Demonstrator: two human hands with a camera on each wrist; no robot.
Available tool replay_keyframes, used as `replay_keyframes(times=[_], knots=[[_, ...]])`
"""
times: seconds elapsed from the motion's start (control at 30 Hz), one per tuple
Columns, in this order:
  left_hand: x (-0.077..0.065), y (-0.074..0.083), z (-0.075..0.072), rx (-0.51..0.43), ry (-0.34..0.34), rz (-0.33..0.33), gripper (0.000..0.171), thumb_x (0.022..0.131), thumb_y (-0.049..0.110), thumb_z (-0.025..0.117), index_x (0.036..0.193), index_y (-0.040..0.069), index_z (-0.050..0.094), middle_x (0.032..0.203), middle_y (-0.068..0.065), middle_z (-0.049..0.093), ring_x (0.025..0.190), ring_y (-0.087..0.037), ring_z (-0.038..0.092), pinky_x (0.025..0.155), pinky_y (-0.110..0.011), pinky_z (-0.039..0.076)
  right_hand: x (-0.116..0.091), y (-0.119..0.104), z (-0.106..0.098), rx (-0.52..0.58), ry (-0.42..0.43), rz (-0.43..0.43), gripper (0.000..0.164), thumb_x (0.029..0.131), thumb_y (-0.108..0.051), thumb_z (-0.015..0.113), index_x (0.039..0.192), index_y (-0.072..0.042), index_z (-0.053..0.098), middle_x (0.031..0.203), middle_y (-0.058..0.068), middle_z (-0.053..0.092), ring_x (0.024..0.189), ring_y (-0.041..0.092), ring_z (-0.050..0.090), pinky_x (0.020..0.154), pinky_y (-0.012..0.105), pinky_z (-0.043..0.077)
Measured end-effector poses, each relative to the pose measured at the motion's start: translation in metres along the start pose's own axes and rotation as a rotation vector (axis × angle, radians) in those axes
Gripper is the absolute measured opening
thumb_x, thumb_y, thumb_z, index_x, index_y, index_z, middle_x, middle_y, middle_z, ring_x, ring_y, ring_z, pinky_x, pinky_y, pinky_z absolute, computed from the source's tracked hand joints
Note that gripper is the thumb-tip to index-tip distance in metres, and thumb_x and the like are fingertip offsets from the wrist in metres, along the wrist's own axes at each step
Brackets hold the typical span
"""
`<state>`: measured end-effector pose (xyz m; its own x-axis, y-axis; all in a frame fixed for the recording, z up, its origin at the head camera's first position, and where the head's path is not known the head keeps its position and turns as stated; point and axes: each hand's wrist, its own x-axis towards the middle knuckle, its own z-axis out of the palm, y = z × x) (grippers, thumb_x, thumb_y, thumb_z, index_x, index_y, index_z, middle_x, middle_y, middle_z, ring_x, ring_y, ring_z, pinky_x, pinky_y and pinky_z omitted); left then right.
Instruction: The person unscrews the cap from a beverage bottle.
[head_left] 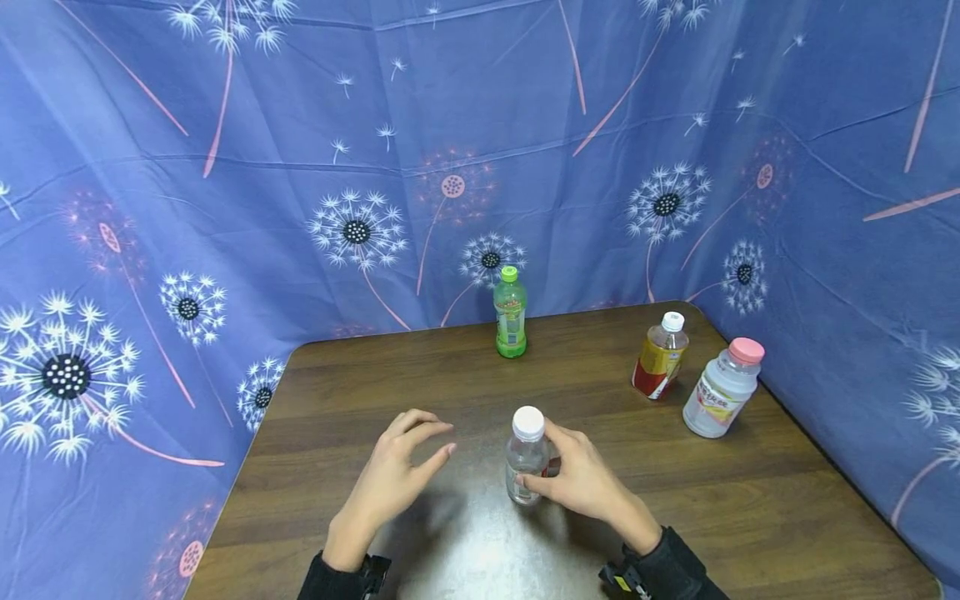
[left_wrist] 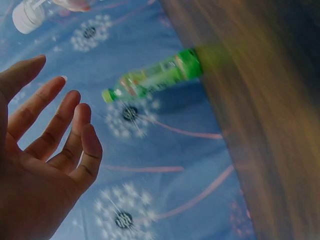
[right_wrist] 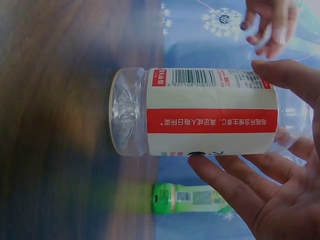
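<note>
A clear plastic bottle [head_left: 527, 467] with a white cap and a cream-and-red label is upright near the middle of the table. My right hand [head_left: 581, 479] holds it, thumb on one side and fingertips on the other, as the right wrist view shows against the bottle's label [right_wrist: 212, 112]. Whether its base touches the table I cannot tell. To the left of the bottle, my left hand [head_left: 393, 471] is in the air, fingers loosely bent and apart, touching nothing. Its palm and spread fingers [left_wrist: 55, 135] show in the left wrist view.
Toward the back edge of the wooden table [head_left: 375, 383] stands a green bottle [head_left: 511, 321]. On the right are a white-capped bottle with a yellow-and-red label [head_left: 660, 358] and a wide bottle with a pink cap [head_left: 722, 392]. Blue dandelion-patterned cloth [head_left: 285, 167] hangs behind.
</note>
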<state>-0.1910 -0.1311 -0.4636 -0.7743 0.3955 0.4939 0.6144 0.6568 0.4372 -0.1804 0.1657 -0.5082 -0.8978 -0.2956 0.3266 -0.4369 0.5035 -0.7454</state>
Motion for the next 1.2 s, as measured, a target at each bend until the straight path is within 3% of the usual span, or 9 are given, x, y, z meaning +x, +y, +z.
replay_keyframes(times=[0.23, 0.37, 0.57, 0.67, 0.83, 1.0, 1.2], knots=[[-0.022, -0.026, -0.011, 0.071, 0.011, -0.094, 0.032, 0.089, 0.027, 0.079, 0.12, 0.02, 0.072, 0.118, 0.008, 0.063, 0.106, -0.011, 0.059, 0.082, -0.034, 0.055, 0.009, 0.0, -0.012, -0.022, 0.068, 0.031, 0.069, 0.079, -0.034, 0.088, 0.137, -0.025, 0.053, 0.116, 0.002, 0.07, 0.099, 0.02, 0.073, 0.071, 0.031, 0.062], [-0.037, -0.04, -0.019, 0.092, 0.011, -0.169, 0.032, 0.089, 0.025, 0.079, 0.119, 0.017, 0.072, 0.117, 0.006, 0.064, 0.106, -0.016, 0.06, 0.079, -0.036, 0.054, 0.018, -0.002, -0.022, -0.077, 0.108, 0.013, 0.07, 0.079, -0.036, 0.088, 0.138, -0.026, 0.052, 0.118, 0.002, 0.071, 0.096, 0.018, 0.073, 0.072, 0.029, 0.062], [-0.051, -0.054, -0.025, 0.059, -0.01, -0.23, 0.034, 0.091, 0.023, 0.077, 0.123, 0.013, 0.07, 0.122, 0.0, 0.063, 0.114, -0.027, 0.06, 0.088, -0.049, 0.055, 0.036, 0.0, -0.043, -0.16, 0.155, 0.011, 0.068, 0.08, -0.04, 0.087, 0.136, -0.023, 0.052, 0.118, 0.003, 0.071, 0.097, 0.019, 0.073, 0.071, 0.027, 0.06], [-0.057, -0.059, -0.026, 0.059, -0.012, -0.253, 0.035, 0.09, 0.023, 0.078, 0.122, 0.013, 0.07, 0.122, -0.001, 0.063, 0.115, -0.028, 0.06, 0.092, -0.054, 0.054, 0.047, 0.006, -0.052, -0.166, 0.168, 0.02, 0.067, 0.08, -0.039, 0.086, 0.135, -0.022, 0.052, 0.117, 0.005, 0.071, 0.099, 0.023, 0.073, 0.071, 0.032, 0.062], [-0.063, -0.063, -0.026, 0.061, -0.022, -0.275, 0.037, 0.09, 0.027, 0.078, 0.123, 0.012, 0.07, 0.122, -0.002, 0.063, 0.116, -0.029, 0.06, 0.094, -0.056, 0.053, 0.064, 0.018, -0.066, -0.198, 0.196, 0.027, 0.067, 0.081, -0.038, 0.086, 0.136, -0.02, 0.052, 0.117, 0.008, 0.071, 0.1, 0.028, 0.073, 0.071, 0.039, 0.062], [-0.068, -0.064, -0.026, 0.054, -0.038, -0.281, 0.039, 0.093, 0.035, 0.074, 0.124, 0.013, 0.069, 0.123, 0.0, 0.062, 0.117, -0.029, 0.06, 0.093, -0.055, 0.054, 0.083, 0.031, -0.081, -0.251, 0.221, 0.055, 0.071, 0.083, -0.038, 0.083, 0.139, -0.014, 0.048, 0.124, 0.016, 0.069, 0.109, 0.037, 0.07, 0.08, 0.052, 0.06], [-0.071, -0.066, -0.026, 0.069, -0.022, -0.265, 0.036, 0.091, 0.03, 0.077, 0.122, 0.012, 0.071, 0.123, 0.0, 0.063, 0.116, -0.029, 0.061, 0.093, -0.056, 0.053, 0.106, 0.044, -0.096, -0.278, 0.249, 0.124, 0.073, 0.084, -0.04, 0.082, 0.14, -0.011, 0.044, 0.124, 0.02, 0.067, 0.111, 0.04, 0.068, 0.086, 0.057, 0.057]])
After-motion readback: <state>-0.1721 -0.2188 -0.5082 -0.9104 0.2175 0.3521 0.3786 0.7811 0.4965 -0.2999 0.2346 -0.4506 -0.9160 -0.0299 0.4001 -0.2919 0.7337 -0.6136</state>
